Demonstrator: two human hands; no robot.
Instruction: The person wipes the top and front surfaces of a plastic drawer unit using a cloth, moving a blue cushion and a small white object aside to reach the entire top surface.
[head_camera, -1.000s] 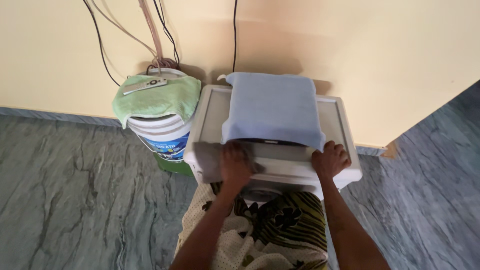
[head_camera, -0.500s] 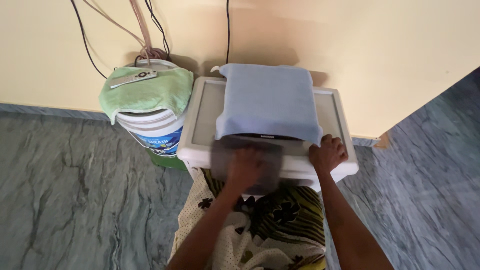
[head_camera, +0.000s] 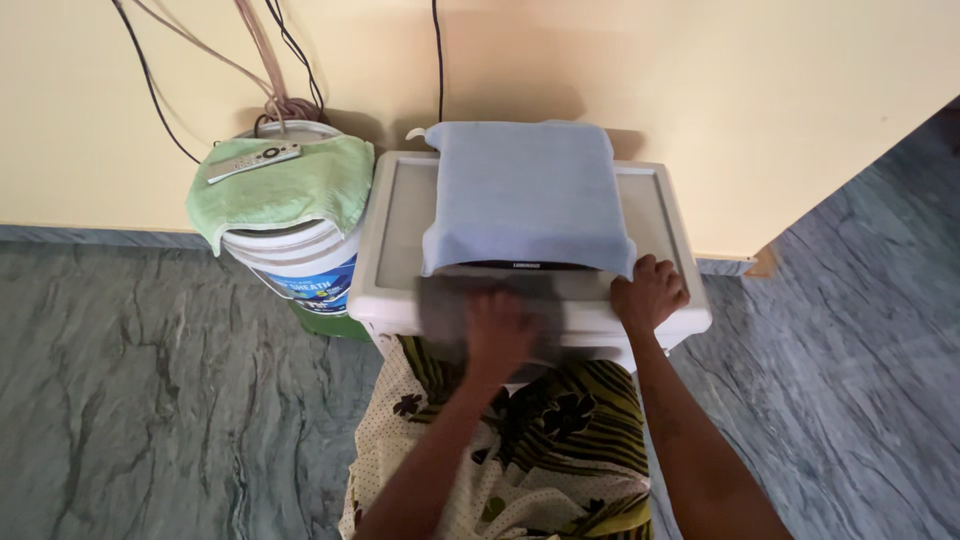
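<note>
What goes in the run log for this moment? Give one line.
left hand: pressing grey cloth on white appliance front edge | right hand: gripping front rim | blue towel: draped on top

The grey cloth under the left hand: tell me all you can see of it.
The grey cloth is dark grey, thin and soft-looking, blurred in this view. It lies spread over the front edge of the white appliance, just below the blue towel, its lower part hanging down the front. The left hand presses on its middle. The right hand grips the appliance beside it, apart from the cloth.
</note>
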